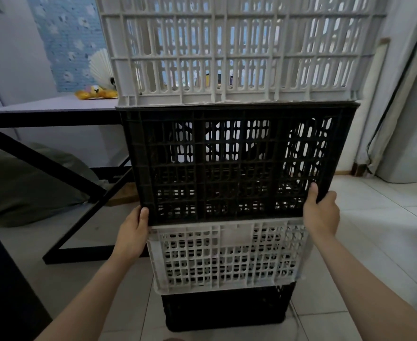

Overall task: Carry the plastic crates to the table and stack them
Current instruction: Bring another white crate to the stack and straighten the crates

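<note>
Head view: left hand (133,232) and right hand (321,212) each curl round a lower corner of the upper black crate (237,163), third up among four stacked on the floor (374,230), a white crate (237,50) atop it; tabletop (54,105) behind, at left.
</note>
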A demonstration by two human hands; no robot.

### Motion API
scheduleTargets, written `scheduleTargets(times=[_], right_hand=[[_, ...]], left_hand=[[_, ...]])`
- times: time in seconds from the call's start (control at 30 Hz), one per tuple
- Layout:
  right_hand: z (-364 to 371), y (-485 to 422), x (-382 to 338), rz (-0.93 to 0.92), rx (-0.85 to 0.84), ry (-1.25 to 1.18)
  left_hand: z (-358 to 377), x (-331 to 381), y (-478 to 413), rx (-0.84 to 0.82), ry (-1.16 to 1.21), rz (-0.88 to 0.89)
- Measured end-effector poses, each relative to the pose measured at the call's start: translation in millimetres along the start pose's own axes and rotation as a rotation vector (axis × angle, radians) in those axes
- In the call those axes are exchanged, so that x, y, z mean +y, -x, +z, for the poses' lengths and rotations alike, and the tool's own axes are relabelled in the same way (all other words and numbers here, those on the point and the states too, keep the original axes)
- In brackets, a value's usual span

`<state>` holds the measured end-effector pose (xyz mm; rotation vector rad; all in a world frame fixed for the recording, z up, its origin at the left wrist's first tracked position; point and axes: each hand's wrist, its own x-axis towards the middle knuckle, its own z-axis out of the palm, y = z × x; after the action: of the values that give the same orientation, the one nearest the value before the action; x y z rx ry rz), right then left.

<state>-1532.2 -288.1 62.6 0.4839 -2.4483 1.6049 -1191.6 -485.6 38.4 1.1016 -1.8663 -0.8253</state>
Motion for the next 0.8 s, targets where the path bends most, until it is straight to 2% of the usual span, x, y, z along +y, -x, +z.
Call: scheduleTargets(times=[0.37, 0.8], right_hand=[[-9, 5, 5, -0.015, -0.171, 0.009], [-6, -2, 8, -0.040, -0.089, 0.140]], left_hand=[[6, -7, 5, 0.002, 0.036, 0.054], [8, -14, 0, 0.043, 0.009, 0.098]])
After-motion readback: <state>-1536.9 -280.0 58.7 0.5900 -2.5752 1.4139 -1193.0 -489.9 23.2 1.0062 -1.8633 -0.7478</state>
